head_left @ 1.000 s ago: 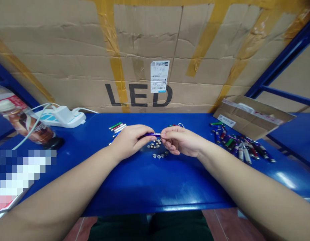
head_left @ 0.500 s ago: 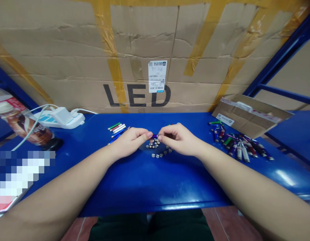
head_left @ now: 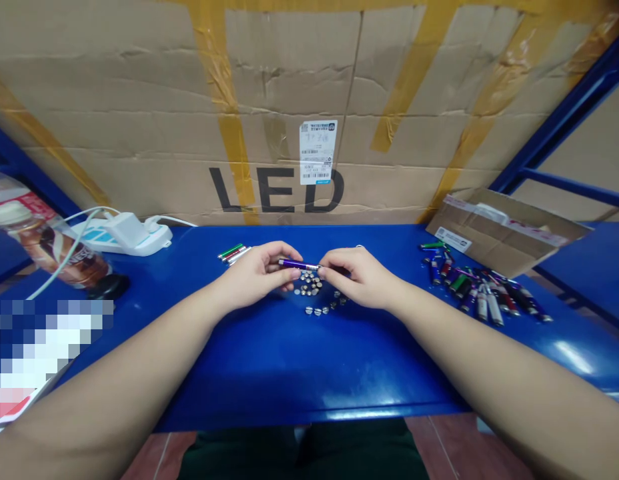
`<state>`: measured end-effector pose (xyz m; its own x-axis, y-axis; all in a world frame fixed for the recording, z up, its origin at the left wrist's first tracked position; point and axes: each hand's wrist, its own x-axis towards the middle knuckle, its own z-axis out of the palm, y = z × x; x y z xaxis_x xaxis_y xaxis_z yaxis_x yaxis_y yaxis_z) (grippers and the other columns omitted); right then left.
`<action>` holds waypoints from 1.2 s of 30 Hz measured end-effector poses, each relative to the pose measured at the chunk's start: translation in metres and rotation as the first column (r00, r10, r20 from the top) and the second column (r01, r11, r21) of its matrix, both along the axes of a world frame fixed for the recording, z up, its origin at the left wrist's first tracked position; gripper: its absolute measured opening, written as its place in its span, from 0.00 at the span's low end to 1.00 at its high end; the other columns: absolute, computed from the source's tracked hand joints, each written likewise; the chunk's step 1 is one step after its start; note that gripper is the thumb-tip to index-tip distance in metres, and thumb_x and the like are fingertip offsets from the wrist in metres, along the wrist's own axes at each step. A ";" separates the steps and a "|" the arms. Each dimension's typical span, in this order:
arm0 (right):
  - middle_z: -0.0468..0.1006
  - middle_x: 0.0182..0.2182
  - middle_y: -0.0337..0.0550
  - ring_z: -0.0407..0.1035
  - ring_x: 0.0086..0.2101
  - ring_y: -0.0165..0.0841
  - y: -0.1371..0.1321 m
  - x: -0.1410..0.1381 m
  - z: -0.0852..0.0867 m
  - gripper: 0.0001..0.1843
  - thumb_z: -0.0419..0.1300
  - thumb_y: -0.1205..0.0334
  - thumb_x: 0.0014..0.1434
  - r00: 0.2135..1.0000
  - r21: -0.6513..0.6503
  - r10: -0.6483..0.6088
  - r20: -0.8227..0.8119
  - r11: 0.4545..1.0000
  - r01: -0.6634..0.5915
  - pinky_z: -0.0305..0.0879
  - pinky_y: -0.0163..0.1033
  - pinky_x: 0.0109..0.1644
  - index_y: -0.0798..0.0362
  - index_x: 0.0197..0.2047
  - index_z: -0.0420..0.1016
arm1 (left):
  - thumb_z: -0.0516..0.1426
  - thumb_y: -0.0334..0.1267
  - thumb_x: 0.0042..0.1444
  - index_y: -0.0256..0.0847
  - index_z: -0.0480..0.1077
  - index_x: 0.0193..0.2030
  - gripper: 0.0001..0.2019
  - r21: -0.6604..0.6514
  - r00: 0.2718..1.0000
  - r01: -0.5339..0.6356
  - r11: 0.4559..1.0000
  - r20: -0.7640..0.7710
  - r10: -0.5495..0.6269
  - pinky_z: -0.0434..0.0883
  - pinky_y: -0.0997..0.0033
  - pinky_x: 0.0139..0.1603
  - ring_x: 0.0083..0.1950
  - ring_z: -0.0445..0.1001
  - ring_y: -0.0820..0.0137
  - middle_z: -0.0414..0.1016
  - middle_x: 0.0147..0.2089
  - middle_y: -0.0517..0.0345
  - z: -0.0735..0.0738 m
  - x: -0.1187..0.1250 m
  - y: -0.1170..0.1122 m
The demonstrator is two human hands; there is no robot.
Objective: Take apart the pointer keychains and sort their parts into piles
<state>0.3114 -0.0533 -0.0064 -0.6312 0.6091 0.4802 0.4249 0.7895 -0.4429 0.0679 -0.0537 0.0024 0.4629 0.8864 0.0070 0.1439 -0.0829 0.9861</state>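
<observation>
My left hand [head_left: 259,273] pinches a small purple pen-shaped tube [head_left: 293,265], held level above the blue table [head_left: 289,360]. At the tube's right end my right hand [head_left: 357,275] has its fingers pinched; what they hold is too small to name. Just below both hands lies a cluster of small silver button cells [head_left: 312,288], with a few more strung out toward me. Behind my left hand lie a few finished tubes [head_left: 233,253], green, red and silver.
A heap of several coloured tubes [head_left: 482,288] lies at the right, beside a small open cardboard box [head_left: 504,230]. A big carton marked LED [head_left: 289,107] walls the back. A white power strip [head_left: 124,233] and a drink bottle [head_left: 39,240] sit at the left.
The purple tube, nearly hidden between my fingertips half a second ago, now shows clear and level. Both hands have lifted slightly above the cells.
</observation>
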 end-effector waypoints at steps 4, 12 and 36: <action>0.76 0.27 0.38 0.67 0.27 0.28 -0.001 -0.001 0.000 0.12 0.57 0.61 0.71 1.000 -0.056 0.000 -0.029 0.998 -0.001 0.59 0.34 0.34 0.55 0.35 0.76 | 0.69 0.55 0.52 0.37 0.73 0.40 0.22 0.028 0.999 -0.032 0.999 -0.042 0.033 0.75 0.73 0.29 0.25 0.76 0.73 0.77 0.25 0.60 -0.003 0.000 0.002; 0.76 0.32 0.43 0.68 0.34 0.34 -0.003 0.001 0.003 0.14 0.53 0.62 0.73 0.981 0.247 -0.045 0.189 0.969 -0.003 0.61 0.38 0.41 0.55 0.38 0.75 | 0.54 0.67 0.63 0.39 0.67 0.21 0.32 -0.039 0.943 -0.137 0.990 -0.311 0.118 0.57 0.77 0.17 0.12 0.61 0.77 0.64 0.12 0.62 0.001 0.004 0.000; 0.75 0.28 0.42 0.65 0.29 0.32 0.004 0.018 0.016 0.11 0.55 0.63 0.63 0.818 0.040 -0.285 0.500 0.951 0.307 0.52 0.38 0.35 0.52 0.28 0.66 | 0.57 0.63 0.59 0.42 0.75 0.28 0.25 0.375 0.717 -0.093 0.923 -0.618 0.323 0.58 0.68 0.27 0.26 0.67 0.68 0.71 0.23 0.59 -0.011 -0.010 0.015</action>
<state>0.3296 -0.0489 0.0098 -0.5632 0.8170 0.1242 0.8052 0.5763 -0.1397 0.0581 -0.0392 -0.0083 0.2540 0.9659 0.0507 0.7925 -0.2379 0.5616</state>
